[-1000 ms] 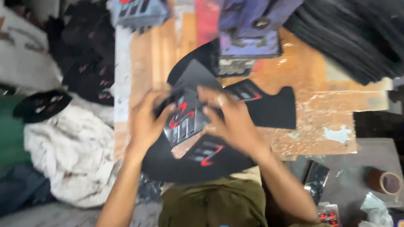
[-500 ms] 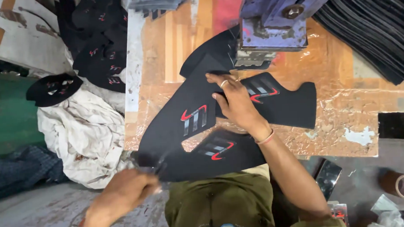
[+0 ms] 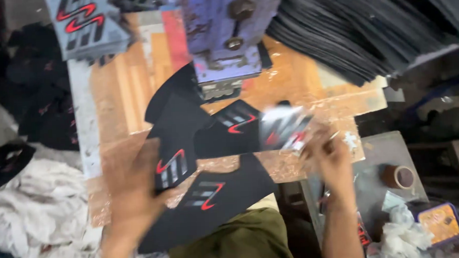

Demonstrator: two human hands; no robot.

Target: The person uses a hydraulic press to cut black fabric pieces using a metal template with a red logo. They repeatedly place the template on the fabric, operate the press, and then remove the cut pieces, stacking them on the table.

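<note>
While the far left shows only a heap of pale cloth (image 3: 32,215) on the floor and dark pieces beside it, my work starts at the wooden table (image 3: 120,97), whose top is worn and patchy. At its back left corner sits a grey stack of sheets (image 3: 83,24) with red and white stripe marks. My left hand (image 3: 134,192) is blurred, lying over the near left edge of the table with its fingers against a black cut panel (image 3: 181,146) that carries a red and grey stripe mark; whether this grip is closed on the panel or just pressing it flat, I cannot tell. A second black panel (image 3: 212,202) lies just below it, reaching over the table edge toward my lap. Behind them stands the purple press (image 3: 225,36), its foot just above the panels. Right of it, my right hand (image 3: 331,158) pinches a small striped sheet (image 3: 283,129), held up over the table, blurred. Further right, a pile of black sheets (image 3: 354,30) fans out, and a roll of tape (image 3: 396,177) rests on a grey side surface.
</note>
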